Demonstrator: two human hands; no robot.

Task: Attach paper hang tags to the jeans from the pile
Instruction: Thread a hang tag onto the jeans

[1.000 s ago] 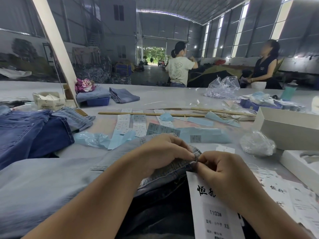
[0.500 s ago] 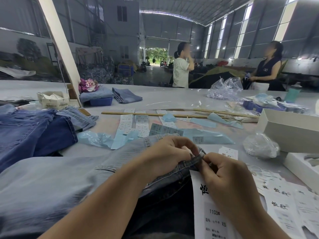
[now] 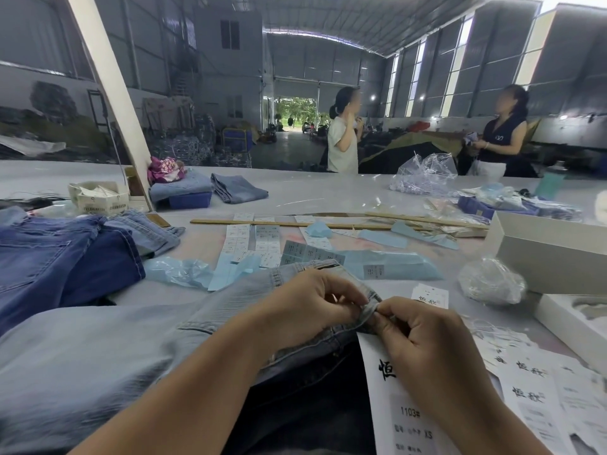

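Observation:
Light blue jeans [image 3: 98, 349] lie across the table in front of me. My left hand [image 3: 308, 307] grips their waistband near a belt loop. My right hand [image 3: 423, 339] pinches the same bit of waistband from the right, fingertips meeting the left hand's. A white paper hang tag [image 3: 407, 421] with black printed characters hangs beneath my right hand; its top and its string are hidden by my fingers. More white hang tags [image 3: 538, 389] lie spread at the lower right, and one single hang tag [image 3: 430, 295] lies just beyond my hands.
A pile of darker blue jeans [image 3: 59, 257] sits at the left. Label sheets [image 3: 253, 241], pale blue paper strips [image 3: 387, 267] and wooden sticks [image 3: 295, 223] cover the middle. White boxes [image 3: 551, 254], a clear plastic bag [image 3: 492, 280] stand right. Two people stand beyond the table.
My hands stay on the waistband, fingers shifting slightly; my right fingertips have closed onto the fabric fold. The person in the pale shirt behind the table has turned and raised a hand.

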